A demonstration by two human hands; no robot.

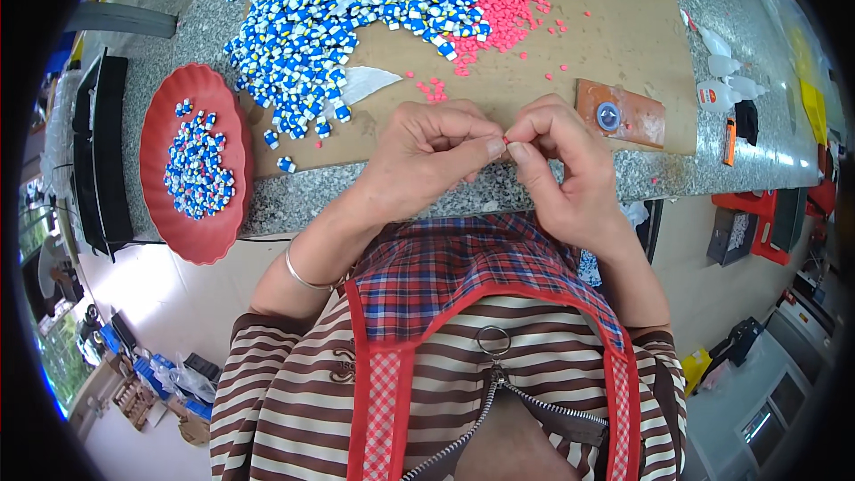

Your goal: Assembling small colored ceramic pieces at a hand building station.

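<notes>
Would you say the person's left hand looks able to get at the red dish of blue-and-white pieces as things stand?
Probably yes. The red dish sits on the person's left at the counter's edge, with nothing between it and the left hand. That hand is busy, though, pinching a tiny red piece together with the right hand.

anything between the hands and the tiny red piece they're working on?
Nothing visible. The left hand and right hand meet fingertip to fingertip and pinch the small red piece directly, above the table edge.
</notes>
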